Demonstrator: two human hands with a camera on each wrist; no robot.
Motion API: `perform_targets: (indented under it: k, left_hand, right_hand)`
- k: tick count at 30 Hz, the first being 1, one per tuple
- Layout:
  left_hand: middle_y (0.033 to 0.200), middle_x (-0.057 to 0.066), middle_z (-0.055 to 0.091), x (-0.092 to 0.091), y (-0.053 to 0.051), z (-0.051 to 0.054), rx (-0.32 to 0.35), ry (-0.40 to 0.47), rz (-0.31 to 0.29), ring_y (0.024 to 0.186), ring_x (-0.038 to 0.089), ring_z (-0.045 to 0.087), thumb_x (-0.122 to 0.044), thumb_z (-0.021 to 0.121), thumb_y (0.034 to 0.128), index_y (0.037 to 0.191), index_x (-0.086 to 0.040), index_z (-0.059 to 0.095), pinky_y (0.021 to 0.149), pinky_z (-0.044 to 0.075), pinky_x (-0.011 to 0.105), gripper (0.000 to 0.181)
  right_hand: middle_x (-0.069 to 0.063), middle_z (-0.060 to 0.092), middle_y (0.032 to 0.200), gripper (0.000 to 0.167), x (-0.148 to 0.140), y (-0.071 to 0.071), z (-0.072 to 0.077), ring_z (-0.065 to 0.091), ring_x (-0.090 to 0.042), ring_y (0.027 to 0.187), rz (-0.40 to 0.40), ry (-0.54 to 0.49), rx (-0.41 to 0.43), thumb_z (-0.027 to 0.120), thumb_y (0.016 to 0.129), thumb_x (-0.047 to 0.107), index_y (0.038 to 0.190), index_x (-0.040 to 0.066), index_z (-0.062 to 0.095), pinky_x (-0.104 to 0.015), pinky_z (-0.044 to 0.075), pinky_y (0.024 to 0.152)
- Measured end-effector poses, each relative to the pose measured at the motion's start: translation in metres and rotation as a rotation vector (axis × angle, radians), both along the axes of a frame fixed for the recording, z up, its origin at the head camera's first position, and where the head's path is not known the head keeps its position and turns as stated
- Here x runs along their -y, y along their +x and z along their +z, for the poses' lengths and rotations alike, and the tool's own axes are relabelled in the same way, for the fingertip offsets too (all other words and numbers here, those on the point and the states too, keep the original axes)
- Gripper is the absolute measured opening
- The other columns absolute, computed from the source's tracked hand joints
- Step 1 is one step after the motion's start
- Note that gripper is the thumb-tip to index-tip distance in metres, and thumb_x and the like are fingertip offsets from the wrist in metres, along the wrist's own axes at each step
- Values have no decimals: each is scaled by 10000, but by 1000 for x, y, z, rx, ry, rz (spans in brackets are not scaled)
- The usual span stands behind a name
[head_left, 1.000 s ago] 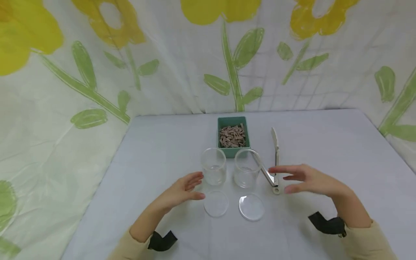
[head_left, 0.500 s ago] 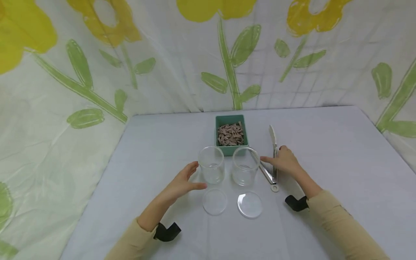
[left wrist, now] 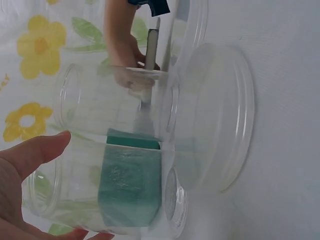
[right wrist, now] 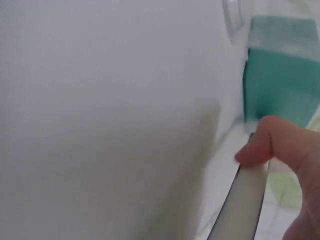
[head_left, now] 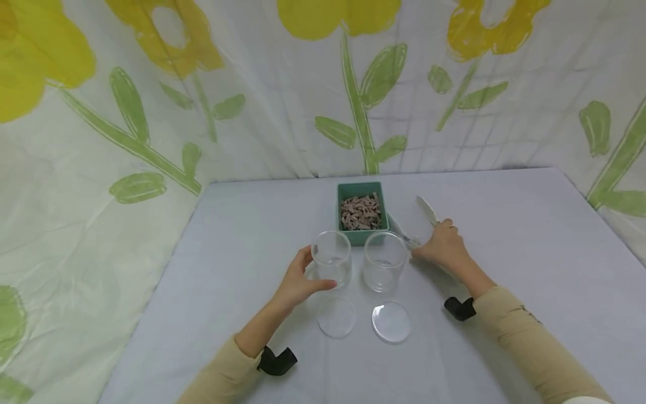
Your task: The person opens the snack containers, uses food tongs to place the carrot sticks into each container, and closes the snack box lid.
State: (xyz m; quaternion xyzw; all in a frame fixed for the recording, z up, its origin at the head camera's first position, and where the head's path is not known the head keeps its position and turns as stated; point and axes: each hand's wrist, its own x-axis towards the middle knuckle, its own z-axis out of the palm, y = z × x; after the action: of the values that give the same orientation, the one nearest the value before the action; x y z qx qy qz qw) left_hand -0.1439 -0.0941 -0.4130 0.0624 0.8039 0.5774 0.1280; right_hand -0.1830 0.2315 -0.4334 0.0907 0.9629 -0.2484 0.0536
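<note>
My left hand (head_left: 296, 287) curls round the left clear jar (head_left: 331, 264), its thumb in front and its fingers behind the far side. In the left wrist view the thumb and fingertips flank the jar wall. A second clear jar (head_left: 384, 268) stands just right of it. My right hand (head_left: 446, 247) grips metal tongs (head_left: 426, 210) right of that jar. One arm of the tongs points away past the fingers, and the other runs toward the green box. The right wrist view shows a thumb pressed on a pale tongs arm (right wrist: 241, 200); the other fingers are hidden there.
Behind the jars stands a green box (head_left: 361, 239) with greyish-brown strips (head_left: 361, 212) in it. Two clear round lids, a left lid (head_left: 336, 317) and a right lid (head_left: 391, 322), lie before the jars. A flower-printed curtain (head_left: 282, 129) hangs behind the white table (head_left: 242, 235).
My right hand has moved in, taken hold of the tongs, and shifted them away from me, their arms turning. My left hand has moved right, from beside the left jar to round it.
</note>
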Motion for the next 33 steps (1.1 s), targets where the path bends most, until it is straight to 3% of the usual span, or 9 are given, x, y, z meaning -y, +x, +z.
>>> perform_targets:
  k: [3, 7, 11, 14, 18, 23, 29, 33]
  left_hand:
    - [1448, 213, 429, -3, -1, -2, -5, -21, 17, 1393, 400, 298, -52, 825, 746, 1434, -4, 372, 1089, 233, 621, 826]
    - [1437, 223, 440, -7, -6, -5, -9, -46, 46, 1383, 404, 314, -54, 825, 743, 1410, -4, 392, 1086, 245, 616, 796]
    - [1426, 236, 448, -11, -11, -6, -9, -35, 61, 1372, 415, 327, -49, 823, 736, 1347, 12, 425, 1084, 258, 607, 732]
    - [1420, 240, 450, -11, -12, -6, -2, -15, 89, 1371, 414, 329, -48, 823, 731, 1301, 3, 443, 1085, 276, 588, 687]
    - [1400, 217, 465, -6, -11, -3, -30, 3, 156, 1357, 389, 354, -37, 824, 725, 1293, -5, 443, 1089, 283, 568, 685]
    - [1384, 209, 473, 1, -12, 1, -130, -32, 203, 1331, 380, 382, -43, 834, 707, 1313, 16, 425, 1087, 270, 580, 734]
    - [1384, 206, 475, 4, -13, 5, -151, -32, 212, 1331, 374, 380, -52, 839, 698, 1315, 14, 434, 1085, 257, 595, 741]
    - [1389, 204, 471, 2, -12, 6, -150, -30, 200, 1327, 372, 383, -49, 841, 697, 1319, 13, 436, 1081, 256, 600, 745]
  right_hand:
    - [-364, 442, 933, 749, -10, 3, -2, 525, -500, 832, 12, 73, -66, 710, 655, 209, 1094, -245, 308, -552, 477, 684]
    - [-321, 454, 886, 621, -18, 5, -6, 513, -460, 791, -3, 123, -149, 623, 630, 138, 1058, -208, 336, -537, 451, 633]
    - [-294, 473, 901, 612, -25, 2, 3, 514, -430, 779, -73, 32, -176, 661, 651, 176, 1059, -165, 356, -503, 445, 611]
    - [-308, 481, 968, 701, -30, -1, 19, 514, -442, 831, -67, -46, -190, 743, 670, 210, 1121, -175, 369, -520, 453, 656]
    - [-336, 461, 1123, 900, -37, -7, 42, 485, -478, 973, 26, -82, -257, 844, 668, 216, 1301, -170, 334, -592, 428, 794]
    - [-329, 406, 1334, 1121, -34, -16, 69, 475, -511, 1102, 194, 48, -284, 918, 620, 353, 1430, -95, 286, -627, 420, 856]
    - [-339, 409, 1391, 1104, -17, -28, 89, 531, -495, 1105, 370, 251, -247, 820, 698, 533, 1421, -115, 295, -595, 474, 824]
    - [-323, 493, 1318, 986, -9, -36, 96, 574, -451, 1059, 445, 360, -225, 743, 761, 534, 1387, -116, 347, -562, 509, 773]
